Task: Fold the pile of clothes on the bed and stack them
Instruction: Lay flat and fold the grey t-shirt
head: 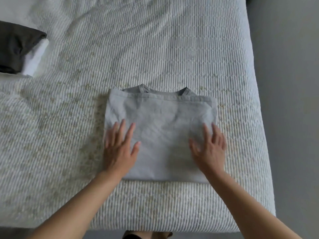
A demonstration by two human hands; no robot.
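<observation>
A light grey shirt [160, 128] lies folded into a neat square on the bed [155, 49], close to the near edge. Its collar peeks out at the far side of the fold. Both hands lie flat on top of the shirt, and nothing is held in them. The left hand [120, 149] rests on the left part of the shirt, near its left edge, with the fingers straight and spread out a little. The right hand [209, 149] rests on the right part, near the right edge, and its fingers are also straight, though it looks a bit blurry. The middle of the shirt shows bare between the two hands. The wrists cross over the near edge of the fold, so most of the shirt lies in front of the fingers. The bed has a white bumpy cover with rows of little ridges. Far off to the left, well apart from the shirt, a dark grey folded cloth [15, 49] sits on top of a white folded cloth [34, 61] at the picture's edge.
</observation>
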